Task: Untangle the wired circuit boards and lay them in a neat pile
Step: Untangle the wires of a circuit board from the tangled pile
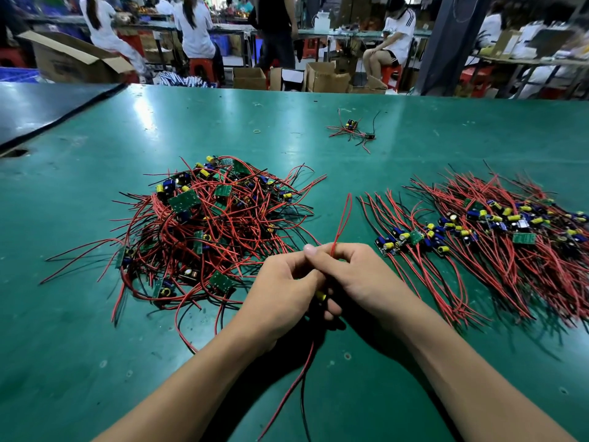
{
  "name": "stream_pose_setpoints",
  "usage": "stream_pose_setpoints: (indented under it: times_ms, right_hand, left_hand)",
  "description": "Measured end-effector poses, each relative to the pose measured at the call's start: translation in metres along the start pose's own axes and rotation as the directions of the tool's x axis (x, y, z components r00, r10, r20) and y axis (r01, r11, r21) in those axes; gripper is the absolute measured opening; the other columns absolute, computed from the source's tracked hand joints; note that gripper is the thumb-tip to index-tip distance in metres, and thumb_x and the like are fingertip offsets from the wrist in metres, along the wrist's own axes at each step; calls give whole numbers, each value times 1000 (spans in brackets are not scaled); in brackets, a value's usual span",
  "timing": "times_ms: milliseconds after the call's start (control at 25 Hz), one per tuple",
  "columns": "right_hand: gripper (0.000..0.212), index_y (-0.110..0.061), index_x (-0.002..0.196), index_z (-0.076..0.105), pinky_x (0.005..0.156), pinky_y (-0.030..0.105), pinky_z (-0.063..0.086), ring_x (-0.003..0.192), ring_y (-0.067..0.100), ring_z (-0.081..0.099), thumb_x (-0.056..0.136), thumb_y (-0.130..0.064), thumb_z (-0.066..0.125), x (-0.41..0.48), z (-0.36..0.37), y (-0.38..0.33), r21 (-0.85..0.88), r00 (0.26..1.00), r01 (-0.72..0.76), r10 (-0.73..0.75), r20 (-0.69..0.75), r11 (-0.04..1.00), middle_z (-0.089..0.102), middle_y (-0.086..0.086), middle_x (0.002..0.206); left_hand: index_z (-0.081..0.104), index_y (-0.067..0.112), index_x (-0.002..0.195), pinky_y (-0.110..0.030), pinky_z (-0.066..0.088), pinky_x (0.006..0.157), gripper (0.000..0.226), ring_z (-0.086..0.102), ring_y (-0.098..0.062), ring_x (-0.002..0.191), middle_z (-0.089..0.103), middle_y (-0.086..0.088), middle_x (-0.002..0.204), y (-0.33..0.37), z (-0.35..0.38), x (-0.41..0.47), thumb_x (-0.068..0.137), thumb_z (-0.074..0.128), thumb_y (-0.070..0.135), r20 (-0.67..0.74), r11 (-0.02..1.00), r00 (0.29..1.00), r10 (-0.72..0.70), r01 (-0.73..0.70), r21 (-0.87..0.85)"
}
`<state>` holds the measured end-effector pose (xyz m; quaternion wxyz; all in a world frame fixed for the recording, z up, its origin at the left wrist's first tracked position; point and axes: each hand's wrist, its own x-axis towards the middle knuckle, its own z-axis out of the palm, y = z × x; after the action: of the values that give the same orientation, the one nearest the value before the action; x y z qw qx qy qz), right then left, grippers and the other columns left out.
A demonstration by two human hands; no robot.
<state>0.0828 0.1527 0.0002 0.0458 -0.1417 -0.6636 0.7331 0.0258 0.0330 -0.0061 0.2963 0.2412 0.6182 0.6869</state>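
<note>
Both my hands are closed on one board [320, 295], held between them over the table [223, 122]. My left hand [280, 291] grips it low and my right hand [360, 275] pinches its red leads [342, 218], standing them clear of the tangle [204, 224] at left. The pile [497, 228] lies right, leads combed one way, so I judge this board goes there next

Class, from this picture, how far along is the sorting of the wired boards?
Done: a large neat pile lies on the right. In hand: left hand and right hand grip one wired board. Left: the big tangled heap, plus a small cluster farther back.
</note>
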Motion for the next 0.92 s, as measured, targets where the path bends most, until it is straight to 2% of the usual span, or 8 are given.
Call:
stream_pose_setpoints:
  times_ms: [120, 240, 440, 600, 680, 800, 920]
  right_hand:
    - [40, -6, 80, 63, 43, 29, 38, 35, 21, 46, 101, -39, 56, 1, -1, -1, -37, 999, -3, 2, -35, 999, 46, 11, 50]
    - [47, -12, 82, 75, 38, 18, 34, 36, 9, 43, 103, -44, 48, 5, -4, -5, -22, 995, -60, 58, -77, 998, 47, 0, 47]
    - [53, -15, 90, 80, 39, 17, 21, 39, 7, 24, 101, -53, 45, 11, -17, -8, 88, 984, -57, 71, -161, 994, 30, -4, 47]
    - [56, -15, 88, 81, 38, 17, 24, 40, 4, 27, 101, -55, 44, 13, -17, -6, 166, 990, -20, 43, -133, 986, 35, -4, 53]
    - [53, -13, 90, 80, 37, 16, 30, 38, 4, 36, 94, -57, 51, 10, -14, -5, 149, 996, -29, 41, -75, 988, 45, -3, 54]
    - [46, -8, 96, 76, 41, 24, 45, 37, 19, 51, 88, -53, 67, 3, -9, -1, 111, 998, -38, 31, 63, 993, 52, 9, 56]
    - [37, -12, 87, 76, 43, 27, 48, 37, 23, 53, 93, -47, 64, 1, -8, -1, 93, 996, -11, 2, 92, 996, 53, 11, 55]
  left_hand:
    - [57, -15, 93, -27, 55, 48, 20, 63, -22, 51, 62, -11, 66, 0, -1, -1, 98, 52, 3, 17, 999, 1000, -16, 16, -32]
    - [56, -7, 85, -26, 53, 46, 16, 62, -22, 47, 60, -12, 64, 6, -1, -1, 98, 50, 1, 40, 991, 998, -39, 44, -128]
    - [57, -6, 91, -26, 53, 47, 13, 63, -22, 49, 59, -14, 67, 11, -2, -3, 97, 50, 2, 83, 983, 994, -65, 78, -167]
    - [60, -6, 92, -26, 53, 47, 12, 63, -23, 49, 61, -14, 68, 10, -1, -3, 97, 53, 3, 68, 986, 996, -56, 66, -154]
    - [60, -8, 96, -27, 53, 45, 12, 63, -25, 48, 62, -13, 66, 7, -1, -3, 96, 54, 2, 52, 989, 997, -54, 61, -136]
    - [58, -14, 92, -27, 52, 44, 17, 62, -26, 47, 64, -6, 66, 4, -1, -1, 96, 55, 2, 24, 993, 999, -41, 44, -113]
    - [55, -11, 86, -26, 52, 44, 19, 62, -24, 47, 62, -3, 63, 3, 0, 1, 97, 53, 4, 20, 993, 999, -29, 31, -115]
